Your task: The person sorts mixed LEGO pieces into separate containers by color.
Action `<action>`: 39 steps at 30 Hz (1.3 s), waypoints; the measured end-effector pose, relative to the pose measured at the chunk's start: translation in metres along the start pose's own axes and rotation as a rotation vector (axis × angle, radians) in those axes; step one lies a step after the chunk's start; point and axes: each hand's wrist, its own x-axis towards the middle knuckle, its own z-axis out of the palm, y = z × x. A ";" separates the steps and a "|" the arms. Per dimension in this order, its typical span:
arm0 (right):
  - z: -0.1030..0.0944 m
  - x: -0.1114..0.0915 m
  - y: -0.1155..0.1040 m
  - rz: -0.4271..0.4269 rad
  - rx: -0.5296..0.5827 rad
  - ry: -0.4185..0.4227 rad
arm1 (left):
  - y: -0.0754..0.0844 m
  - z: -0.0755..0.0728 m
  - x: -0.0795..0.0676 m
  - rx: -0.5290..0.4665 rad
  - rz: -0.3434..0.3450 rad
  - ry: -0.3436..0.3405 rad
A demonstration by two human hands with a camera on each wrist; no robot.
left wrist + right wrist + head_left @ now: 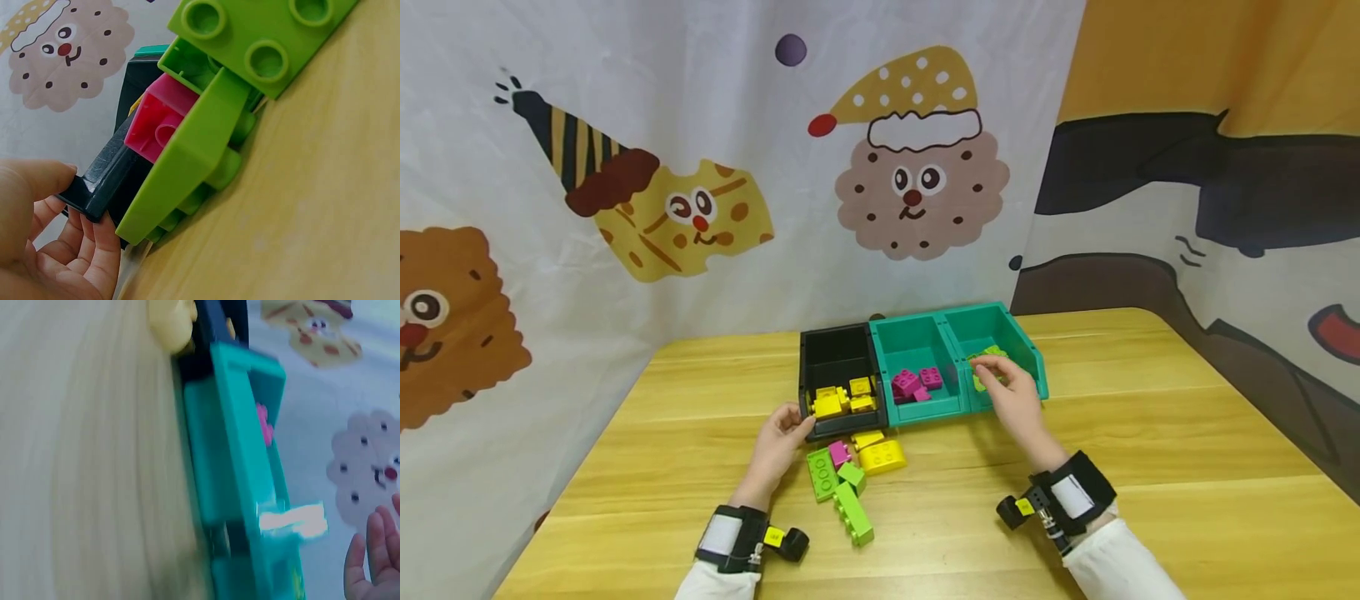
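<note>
My left hand point(775, 450) grips the front left corner of a black bin point(838, 346), thumb over the rim and fingers below, as the left wrist view shows. Several yellow toy bricks point(831, 406) lie in that bin. Over the front of the right teal bin point(973, 329) hovers my right hand point(1011, 396), fingers loosely bent and holding nothing. Lime green bricks point(995, 351) lie inside, partly hidden by the hand. Magenta bricks point(907, 383) sit in the middle teal bin point(913, 333).
Loose bricks lie before the black bin: a long lime brick point(853, 515), a flat lime brick point(822, 475), a small lime brick point(852, 477), a magenta brick point(839, 453) and a rounded yellow brick point(882, 457). A printed curtain point(700, 83) hangs behind the wooden table point(940, 517).
</note>
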 end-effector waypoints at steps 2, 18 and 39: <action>-0.010 -0.001 0.007 0.008 0.032 0.049 | 0.000 0.000 -0.001 0.005 0.001 0.002; -0.073 0.000 0.057 0.386 0.409 0.326 | -0.001 -0.001 0.001 -0.001 -0.012 -0.005; -0.067 0.000 0.084 0.491 0.326 -0.028 | 0.001 0.000 -0.001 0.001 -0.009 -0.002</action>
